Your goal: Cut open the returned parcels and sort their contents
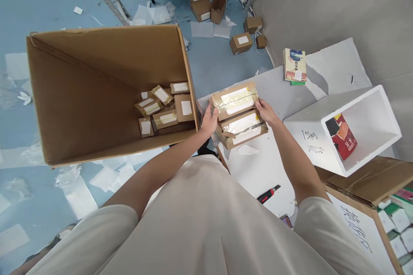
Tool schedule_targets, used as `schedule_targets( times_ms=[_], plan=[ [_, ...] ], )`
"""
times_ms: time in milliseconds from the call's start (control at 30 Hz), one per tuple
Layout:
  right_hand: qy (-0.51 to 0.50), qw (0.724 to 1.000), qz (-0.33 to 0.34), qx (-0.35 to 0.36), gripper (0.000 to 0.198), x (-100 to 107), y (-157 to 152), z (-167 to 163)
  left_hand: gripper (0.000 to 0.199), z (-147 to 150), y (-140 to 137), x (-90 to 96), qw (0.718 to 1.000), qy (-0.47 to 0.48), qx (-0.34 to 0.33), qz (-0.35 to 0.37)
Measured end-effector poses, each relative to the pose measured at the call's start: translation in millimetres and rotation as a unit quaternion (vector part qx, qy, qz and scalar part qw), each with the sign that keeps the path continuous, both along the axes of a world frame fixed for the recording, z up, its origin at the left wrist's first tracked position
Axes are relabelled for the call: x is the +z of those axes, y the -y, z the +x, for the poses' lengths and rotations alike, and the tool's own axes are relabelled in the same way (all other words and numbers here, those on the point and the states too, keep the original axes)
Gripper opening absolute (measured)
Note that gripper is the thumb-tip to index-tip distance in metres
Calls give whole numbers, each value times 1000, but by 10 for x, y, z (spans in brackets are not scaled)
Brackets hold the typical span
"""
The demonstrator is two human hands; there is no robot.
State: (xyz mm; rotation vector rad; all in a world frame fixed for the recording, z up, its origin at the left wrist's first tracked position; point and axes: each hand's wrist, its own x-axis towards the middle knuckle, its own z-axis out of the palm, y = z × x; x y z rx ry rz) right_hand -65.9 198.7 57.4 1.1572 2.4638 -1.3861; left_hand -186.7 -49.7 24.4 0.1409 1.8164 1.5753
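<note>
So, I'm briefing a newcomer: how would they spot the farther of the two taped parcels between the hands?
Just right of the big open carton stands a white table. Near its left edge, the left hand and right hand hold the farther parcel by its ends. The nearer parcel beside it has a ragged flap; the one wanted lies farther from the pale shirt.

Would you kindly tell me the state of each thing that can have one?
Far parcel: taped, held
Near parcel: taped, left end looks torn
Left carton: open
Boxes inside: look closed
Foam box: open
Right carton: open
Cutter: blade apparently out
Floor boxes: one open
</note>
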Motion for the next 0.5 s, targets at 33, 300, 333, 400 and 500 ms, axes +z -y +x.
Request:
schedule_targets(
  times_ms=[33, 300, 333, 400, 500],
  plan=[
    [15, 1000, 9, -14, 72, 17, -7, 0, 61, -14, 19, -5, 1000, 9, 4, 1],
    [-70, 915, 396, 18, 73, 1165, 793, -1016, 36, -682, 810, -246, 992, 117, 4, 41],
    [-100, 905, 410, 63, 69, 1241, 1055, -1353, 31, -844, 1005, -365, 988, 150, 12, 19],
    [-106, 918, 342, 168, 60, 1079, 1619, -2119, 25, -1165, 1408, -706, 968, 237, 54, -57],
    [-51, 953, 162, 250, 60, 13, 2361, -3208, 28, -1534, 1917, -1464, 920, 346, 127, -133]
  ],
)
